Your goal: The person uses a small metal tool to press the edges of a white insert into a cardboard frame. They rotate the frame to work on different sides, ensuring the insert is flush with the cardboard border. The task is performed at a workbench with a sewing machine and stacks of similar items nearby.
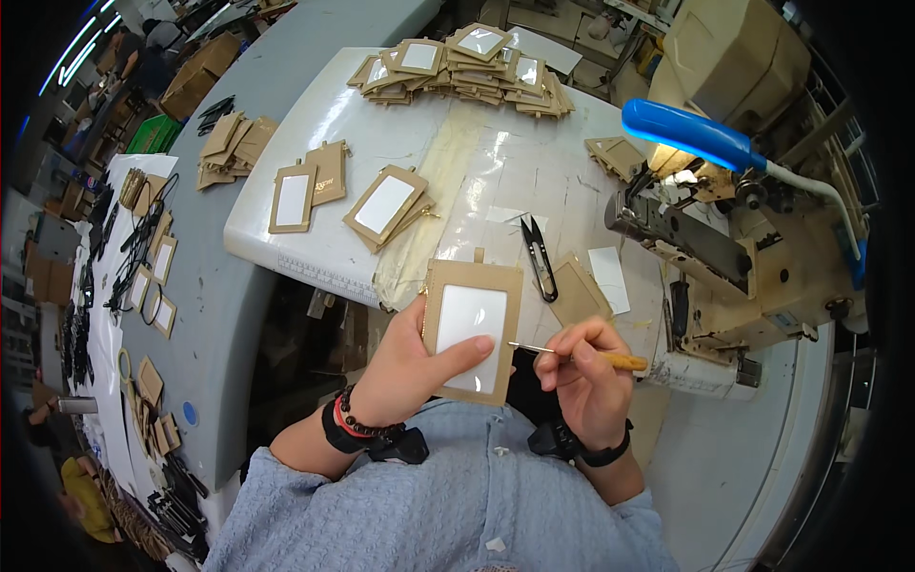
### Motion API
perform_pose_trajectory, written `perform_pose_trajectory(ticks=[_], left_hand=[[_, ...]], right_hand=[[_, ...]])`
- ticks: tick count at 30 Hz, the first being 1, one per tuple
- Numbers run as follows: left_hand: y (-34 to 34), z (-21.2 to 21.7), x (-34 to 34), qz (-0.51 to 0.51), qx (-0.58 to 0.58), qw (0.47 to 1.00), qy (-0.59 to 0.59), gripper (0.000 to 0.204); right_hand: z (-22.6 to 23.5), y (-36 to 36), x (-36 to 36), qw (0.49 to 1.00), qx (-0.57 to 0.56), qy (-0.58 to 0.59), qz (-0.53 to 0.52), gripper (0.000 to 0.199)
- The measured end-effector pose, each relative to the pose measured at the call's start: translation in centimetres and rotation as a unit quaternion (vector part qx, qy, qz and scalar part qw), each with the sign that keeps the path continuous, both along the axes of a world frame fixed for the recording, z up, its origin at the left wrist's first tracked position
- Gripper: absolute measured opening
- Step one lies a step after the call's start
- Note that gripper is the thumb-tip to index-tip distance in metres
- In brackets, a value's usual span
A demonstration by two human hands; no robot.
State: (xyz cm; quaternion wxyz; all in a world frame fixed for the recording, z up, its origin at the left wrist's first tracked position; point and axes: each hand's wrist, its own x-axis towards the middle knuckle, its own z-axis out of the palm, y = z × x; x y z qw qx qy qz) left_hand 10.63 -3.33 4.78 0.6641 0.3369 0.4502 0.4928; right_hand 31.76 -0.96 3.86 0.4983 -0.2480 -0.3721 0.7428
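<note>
The tan card holder [474, 329] frames a shiny rectangular window [477, 310].

Past the card holder [473, 316], open tabletop [481, 167] runs to the holder pile [467, 71]; the sewing machine [686, 238] blocks the right.

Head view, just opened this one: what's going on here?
A person is working on a tan holder with a clear window. The left hand grips it, thumb across the window, while the right hand holds an awl with its tip at the holder's right edge; whether it touches is hard to tell. Black snips lie on the white worktop just beyond, a pile of similar holders sits at its far side, and a sewing machine stands to the right.
</note>
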Motion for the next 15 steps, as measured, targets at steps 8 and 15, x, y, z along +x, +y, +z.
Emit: perform_pose_trajectory(ticks=[8, 15], left_hand=[[-0.14, 0.01, -0.06, 0.003, 0.002, 1.000, 0.002, 0.047], [-0.21, 0.01, -0.23, 0.012, 0.017, 0.999, 0.040, 0.047]], right_hand=[[0.16, -0.04, -0.13, 1.000, -0.006, -0.004, 0.004, 0.018], [0.02, 0.07, -0.17, 1.000, -0.025, -0.009, 0.014, 0.017]])
